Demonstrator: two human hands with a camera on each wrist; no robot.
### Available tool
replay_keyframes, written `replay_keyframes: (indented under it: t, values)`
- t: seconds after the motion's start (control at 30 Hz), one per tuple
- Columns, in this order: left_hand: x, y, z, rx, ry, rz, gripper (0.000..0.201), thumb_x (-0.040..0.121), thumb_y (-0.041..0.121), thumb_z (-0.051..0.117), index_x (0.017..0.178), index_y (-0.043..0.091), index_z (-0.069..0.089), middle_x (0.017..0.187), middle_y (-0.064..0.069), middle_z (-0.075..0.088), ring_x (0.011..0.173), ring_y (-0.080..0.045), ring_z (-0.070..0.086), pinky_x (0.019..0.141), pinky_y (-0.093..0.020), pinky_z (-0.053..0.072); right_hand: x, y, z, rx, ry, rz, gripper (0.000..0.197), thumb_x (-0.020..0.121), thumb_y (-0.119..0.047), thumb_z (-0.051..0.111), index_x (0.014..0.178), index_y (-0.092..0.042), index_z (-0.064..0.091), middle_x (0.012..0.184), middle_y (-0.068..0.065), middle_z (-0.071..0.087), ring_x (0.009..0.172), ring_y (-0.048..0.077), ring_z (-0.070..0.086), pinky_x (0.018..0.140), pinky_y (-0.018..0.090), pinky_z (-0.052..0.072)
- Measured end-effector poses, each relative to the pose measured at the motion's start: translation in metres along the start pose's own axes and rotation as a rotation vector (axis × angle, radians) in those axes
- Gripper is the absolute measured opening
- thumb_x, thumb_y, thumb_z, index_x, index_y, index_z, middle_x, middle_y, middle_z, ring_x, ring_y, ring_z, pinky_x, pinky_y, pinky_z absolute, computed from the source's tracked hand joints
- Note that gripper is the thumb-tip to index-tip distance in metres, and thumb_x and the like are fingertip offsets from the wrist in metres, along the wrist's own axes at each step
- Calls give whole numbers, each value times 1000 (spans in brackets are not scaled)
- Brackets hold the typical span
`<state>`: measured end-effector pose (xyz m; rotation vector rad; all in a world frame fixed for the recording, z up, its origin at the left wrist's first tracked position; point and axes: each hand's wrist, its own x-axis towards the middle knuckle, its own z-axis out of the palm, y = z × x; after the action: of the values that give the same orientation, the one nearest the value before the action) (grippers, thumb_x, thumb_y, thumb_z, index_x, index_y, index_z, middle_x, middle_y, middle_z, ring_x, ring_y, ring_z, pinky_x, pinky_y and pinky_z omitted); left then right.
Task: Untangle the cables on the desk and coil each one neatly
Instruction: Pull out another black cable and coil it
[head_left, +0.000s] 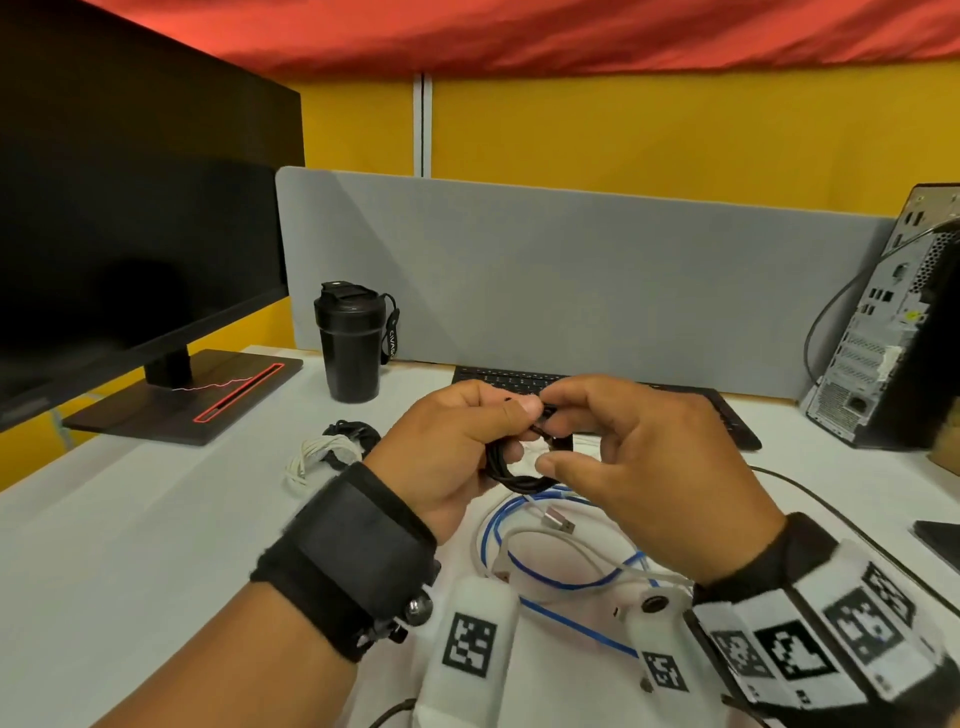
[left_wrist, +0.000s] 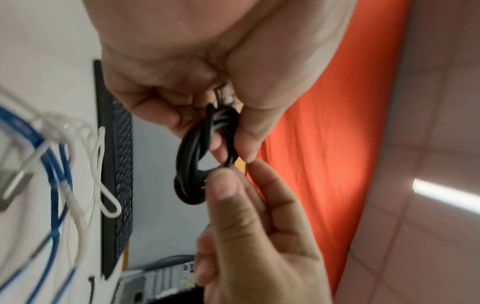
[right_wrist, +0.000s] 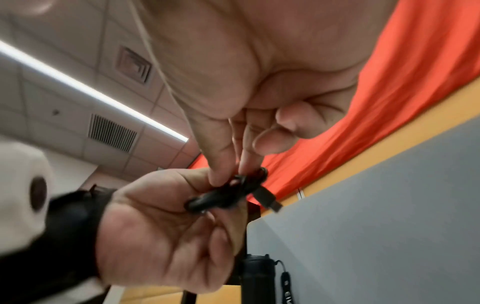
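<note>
A small coil of black cable (head_left: 519, 475) (left_wrist: 194, 156) (right_wrist: 223, 197) hangs above the desk between both hands. My left hand (head_left: 457, 447) (left_wrist: 197, 123) grips the coil with curled fingers and thumb. My right hand (head_left: 613, 441) (right_wrist: 233, 174) pinches the cable's end at the top of the coil, its plug (right_wrist: 267, 198) sticking out. Beneath the hands on the white desk (head_left: 156, 545) a blue cable (head_left: 566, 582) (left_wrist: 57, 185) and a white cable (head_left: 561, 545) (left_wrist: 78, 205) lie tangled together. A coiled white cable (head_left: 317, 457) and a coiled black cable (head_left: 353, 431) lie to the left.
A black monitor (head_left: 130, 234) stands at the left, a black bottle (head_left: 350, 343) beside it. A keyboard (head_left: 727, 415) lies behind the hands before a grey divider (head_left: 571, 270). A computer tower (head_left: 893, 322) stands at the right, its thin cable (head_left: 831, 499) crossing the desk.
</note>
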<state>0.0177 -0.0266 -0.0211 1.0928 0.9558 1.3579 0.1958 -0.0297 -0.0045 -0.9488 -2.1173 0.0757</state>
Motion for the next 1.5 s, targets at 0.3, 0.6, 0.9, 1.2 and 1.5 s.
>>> replay_keyframes:
  t: [0.3, 0.6, 0.9, 1.2, 1.5]
  values:
    - [-1, 0, 1, -42, -121, 9, 20, 73, 26, 72, 87, 13, 65, 69, -2, 65, 58, -9, 56, 58, -21, 50, 6, -5, 5, 568, 12, 300, 18, 76, -10, 80, 82, -20, 68, 66, -3, 69, 55, 12, 62, 52, 24, 51]
    - [-5, 11, -6, 430, -207, 247, 24, 78, 30, 72, 91, 11, 65, 69, 2, 69, 68, -18, 57, 66, -36, 45, 10, -4, -2, 1139, -104, 779, 18, 71, 1, 73, 79, -14, 66, 60, 5, 62, 46, 9, 47, 39, 17, 40]
    - [-7, 16, -6, 753, -274, 334, 29, 80, 39, 70, 97, 18, 62, 83, -17, 68, 72, -31, 64, 67, -41, 58, 10, 2, -5, 1382, -155, 993, 22, 72, -1, 71, 70, -16, 55, 57, 1, 57, 37, 2, 39, 35, 12, 35]
    - [-7, 20, -11, 954, -244, 340, 24, 83, 41, 74, 97, 37, 56, 89, 7, 68, 81, -12, 66, 73, -40, 59, 9, -5, 0, 1105, 35, 787, 19, 81, 4, 69, 75, -12, 60, 69, 13, 65, 44, 7, 50, 41, 18, 46]
    - [-6, 20, -13, 258, -288, 157, 7, 81, 17, 75, 87, 14, 72, 68, -4, 57, 57, -13, 50, 56, -23, 46, 9, 8, -8, 583, 130, 393, 20, 81, 2, 72, 78, -18, 71, 67, 7, 69, 59, 14, 63, 53, 23, 52]
